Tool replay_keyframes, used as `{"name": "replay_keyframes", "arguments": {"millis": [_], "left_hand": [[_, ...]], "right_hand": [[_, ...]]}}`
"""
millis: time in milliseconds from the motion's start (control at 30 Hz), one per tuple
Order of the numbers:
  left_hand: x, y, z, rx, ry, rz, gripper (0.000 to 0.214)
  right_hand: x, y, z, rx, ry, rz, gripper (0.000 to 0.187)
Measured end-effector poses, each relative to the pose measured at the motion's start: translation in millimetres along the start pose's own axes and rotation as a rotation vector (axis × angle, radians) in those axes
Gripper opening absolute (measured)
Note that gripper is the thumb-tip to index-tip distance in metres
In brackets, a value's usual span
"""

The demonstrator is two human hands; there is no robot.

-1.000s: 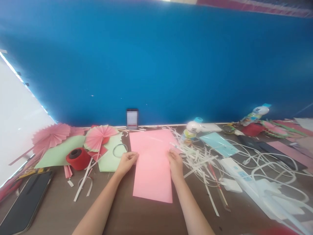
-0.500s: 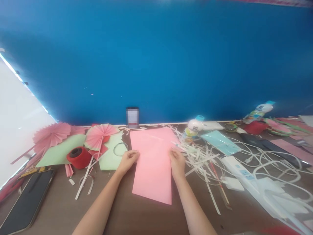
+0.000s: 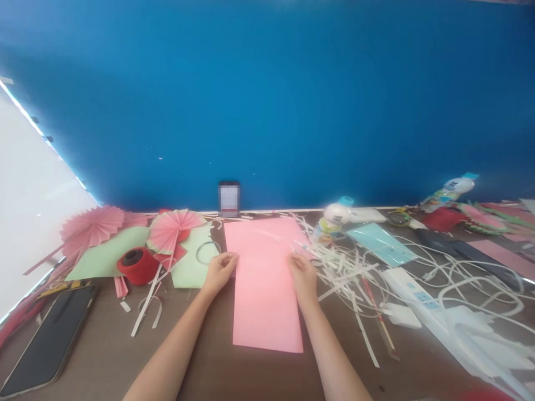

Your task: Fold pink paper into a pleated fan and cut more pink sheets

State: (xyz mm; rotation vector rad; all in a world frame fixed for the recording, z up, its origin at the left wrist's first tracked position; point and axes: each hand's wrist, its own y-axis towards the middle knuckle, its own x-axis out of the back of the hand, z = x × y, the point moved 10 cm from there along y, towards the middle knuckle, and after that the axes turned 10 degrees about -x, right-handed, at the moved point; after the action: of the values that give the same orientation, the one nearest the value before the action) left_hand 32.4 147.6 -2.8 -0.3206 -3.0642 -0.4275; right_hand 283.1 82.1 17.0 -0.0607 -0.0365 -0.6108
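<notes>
A pink sheet of paper is held between my two hands, its near edge toward me over the brown table. My left hand pinches its left edge between thumb and fingers. On the opposite edge, my right hand grips it the same way. Behind it, more pink paper lies flat on the table; whether the two are one piece I cannot tell. Just left of my left hand, a thin clear ring rests on light green paper. White paper strips lie close to my right hand.
Left stand pleated pink paper fans, a red spool and a phone. A small device leans on the blue wall. To the right are a bottle, a blue packet, a power strip and tangled cables.
The near end of the pink paper has swung slightly right and straightened, its lower edge now more level. Both hands keep their pinch. The whole view has shifted a little.
</notes>
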Motion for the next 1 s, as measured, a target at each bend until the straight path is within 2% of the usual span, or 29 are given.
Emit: {"name": "replay_keyframes", "arguments": {"millis": [233, 433, 667, 867, 1000], "left_hand": [[-3.5, -1, -8, -0.036, 0.028, 0.043, 0.029], [-4.7, -2, -7, -0.015, -0.003, 0.042, 0.031], [-1.8, 1, -3, -0.002, 0.013, 0.093, 0.032], [-5.8, 0, 0, 0.005, 0.018, 0.152, 0.031], [-6.7, -1, 1, 0.011, 0.000, 0.165, 0.030]], "right_hand": [[0, -5, 11, -0.007, -0.034, 0.018, 0.024], [7, -5, 12, 0.027, -0.060, -0.060, 0.023], [3, -5, 15, 0.053, -0.062, -0.008, 0.023], [11, -7, 18, 0.072, -0.094, -0.088, 0.017], [6, -7, 18, 0.078, -0.110, -0.034, 0.019]]}}
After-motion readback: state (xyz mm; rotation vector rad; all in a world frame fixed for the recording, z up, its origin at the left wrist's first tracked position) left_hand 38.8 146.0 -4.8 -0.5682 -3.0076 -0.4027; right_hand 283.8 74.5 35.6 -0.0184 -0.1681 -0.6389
